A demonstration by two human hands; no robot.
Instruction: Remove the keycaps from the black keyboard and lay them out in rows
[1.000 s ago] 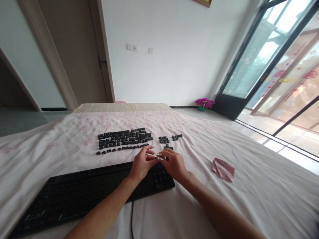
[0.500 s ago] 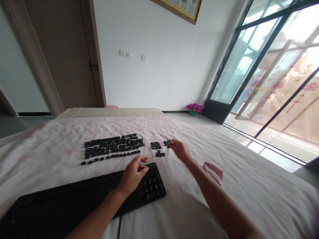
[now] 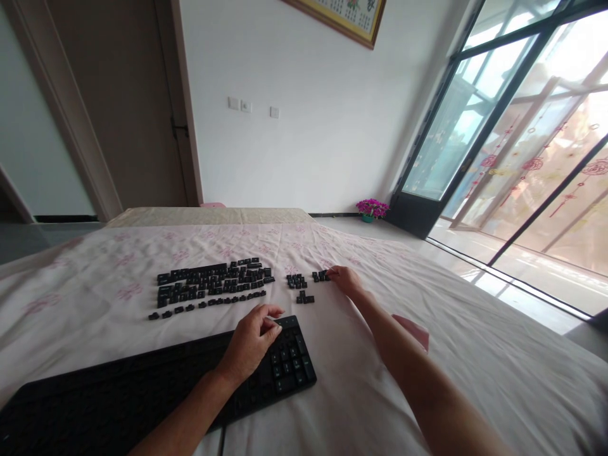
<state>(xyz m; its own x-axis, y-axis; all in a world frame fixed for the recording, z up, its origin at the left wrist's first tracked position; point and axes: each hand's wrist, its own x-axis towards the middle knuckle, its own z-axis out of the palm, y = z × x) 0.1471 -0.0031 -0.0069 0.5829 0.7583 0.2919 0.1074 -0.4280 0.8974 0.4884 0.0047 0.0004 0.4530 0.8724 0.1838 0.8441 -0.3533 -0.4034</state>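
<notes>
A black keyboard point(image 3: 137, 386) lies slantwise on the sheet. Its number keys point(image 3: 291, 364) at the right end are in place, while most of the rest looks bare of keycaps. Over the keyboard's upper right part hovers my left hand point(image 3: 251, 339), fingers loosely curled, thumb and forefinger apart with nothing seen between them. Farther off, my right hand point(image 3: 346, 280) pinches a black keycap point(image 3: 327, 275) at the end of a small row on the sheet. Beside it sit two more little keycap groups point(image 3: 297, 280). A large block of loose keycaps point(image 3: 213, 278) spreads to the left.
A pale flowered sheet point(image 3: 370, 392) covers the surface under everything. A folded pink cloth point(image 3: 412, 330) lies by my right forearm, partly covered by it. The keyboard's cable point(image 3: 222, 440) runs toward me. Beyond are a potted flower point(image 3: 372, 208), a wall and glass doors.
My right hand has lowered slightly, bringing its fingertips and the keycap to the end of the small row. My left hand stays over the keyboard. The view has shifted a little.
</notes>
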